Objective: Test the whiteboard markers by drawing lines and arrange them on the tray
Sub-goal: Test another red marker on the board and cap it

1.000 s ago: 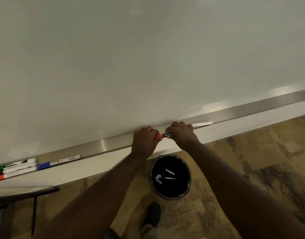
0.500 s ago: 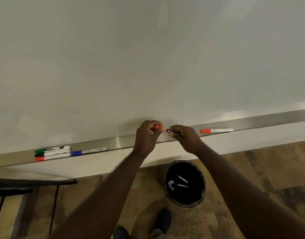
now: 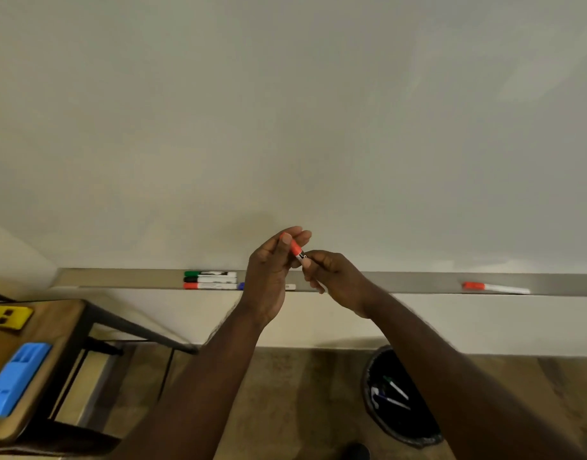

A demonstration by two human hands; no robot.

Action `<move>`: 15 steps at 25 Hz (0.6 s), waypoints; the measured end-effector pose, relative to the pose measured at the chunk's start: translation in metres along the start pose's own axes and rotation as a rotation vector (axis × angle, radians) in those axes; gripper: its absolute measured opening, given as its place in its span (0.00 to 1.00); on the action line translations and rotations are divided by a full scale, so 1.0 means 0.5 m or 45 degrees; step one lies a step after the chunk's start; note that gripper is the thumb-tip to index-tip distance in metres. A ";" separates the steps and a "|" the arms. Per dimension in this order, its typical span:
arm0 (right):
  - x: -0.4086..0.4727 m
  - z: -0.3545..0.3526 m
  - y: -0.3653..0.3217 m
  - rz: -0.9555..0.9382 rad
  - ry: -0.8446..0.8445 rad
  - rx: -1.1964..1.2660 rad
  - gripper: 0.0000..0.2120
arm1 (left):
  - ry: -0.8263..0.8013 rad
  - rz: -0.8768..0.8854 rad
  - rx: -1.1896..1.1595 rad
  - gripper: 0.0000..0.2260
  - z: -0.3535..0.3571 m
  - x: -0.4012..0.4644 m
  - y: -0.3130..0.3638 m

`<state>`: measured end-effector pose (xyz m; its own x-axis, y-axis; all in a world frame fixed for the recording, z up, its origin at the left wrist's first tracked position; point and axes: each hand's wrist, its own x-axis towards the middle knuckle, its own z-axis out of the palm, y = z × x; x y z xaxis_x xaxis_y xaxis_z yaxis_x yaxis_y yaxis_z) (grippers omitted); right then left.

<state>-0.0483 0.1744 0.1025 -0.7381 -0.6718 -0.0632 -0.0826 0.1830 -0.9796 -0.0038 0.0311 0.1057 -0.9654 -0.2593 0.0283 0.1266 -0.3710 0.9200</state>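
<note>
Both hands hold a red marker (image 3: 297, 251) in front of the whiteboard (image 3: 285, 111), just above the metal tray (image 3: 401, 282). My left hand (image 3: 272, 277) pinches its red cap between thumb and fingers. My right hand (image 3: 335, 280) grips the barrel, most of which is hidden in the fist. On the tray to the left lie a green marker (image 3: 210, 273), a black marker (image 3: 209, 279) and a red marker (image 3: 209, 286) side by side, with a blue marker (image 3: 241, 286) partly hidden behind my left hand. Another red marker (image 3: 496, 287) lies alone on the tray at the right.
A black bin (image 3: 415, 426) on the floor below holds a few discarded markers. A wooden table (image 3: 58, 323) at the lower left carries a yellow block (image 3: 6, 317) and a blue block (image 3: 16, 376).
Both hands have lifted the red marker off the tray and up in front of the board. The view has swung left, bringing the table and tray markers closer to centre.
</note>
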 end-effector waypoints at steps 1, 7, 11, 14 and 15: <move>0.003 0.032 -0.019 -0.007 0.021 0.019 0.16 | 0.015 0.017 -0.002 0.14 -0.015 -0.011 0.022; 0.022 0.164 -0.080 -0.165 0.457 -0.209 0.14 | 0.277 0.067 -0.032 0.09 -0.063 -0.045 0.103; 0.032 0.200 -0.105 -0.243 0.537 -0.258 0.12 | 0.247 0.121 0.046 0.08 -0.079 -0.050 0.125; 0.017 0.191 -0.101 -0.064 0.373 0.169 0.13 | 0.325 0.171 -0.324 0.08 -0.121 -0.015 0.197; 0.004 0.185 -0.091 -0.019 0.334 0.271 0.13 | 0.353 0.226 -0.430 0.07 -0.149 0.004 0.234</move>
<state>0.0159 0.0985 0.1292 -0.8871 -0.4609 -0.0245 0.0265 0.0022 -0.9996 0.0261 -0.0793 0.1842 -0.8307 -0.5561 0.0260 0.3956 -0.5569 0.7304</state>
